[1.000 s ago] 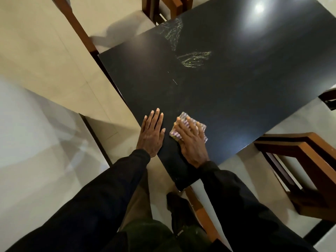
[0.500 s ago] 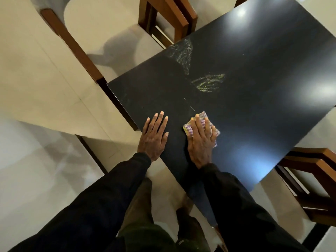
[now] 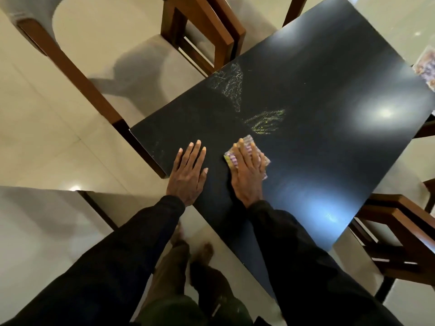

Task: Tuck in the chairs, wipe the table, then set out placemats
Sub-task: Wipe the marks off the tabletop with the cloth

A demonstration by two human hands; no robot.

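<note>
Head view: right hand (image 3: 247,177) presses the cloth (image 3: 230,158) flat on the counter (image 3: 317,165), fingers straight; left hand (image 3: 188,175) spread beside it; smears (image 3: 266,121) ahead, wiping unfinished; placemats not yet set out.

No legible text, labels, brands or numbers anywhere. The colourful printed item (image 3: 427,67) at the right edge of view, just beside the bench (image 3: 306,90), was too blurred and cropped to read. The cloth (image 3: 231,158) showed only a striped pattern, no tag or logo. The pale smears (image 3: 266,120) on the bench top were scribble-like marks, not characters.
</note>
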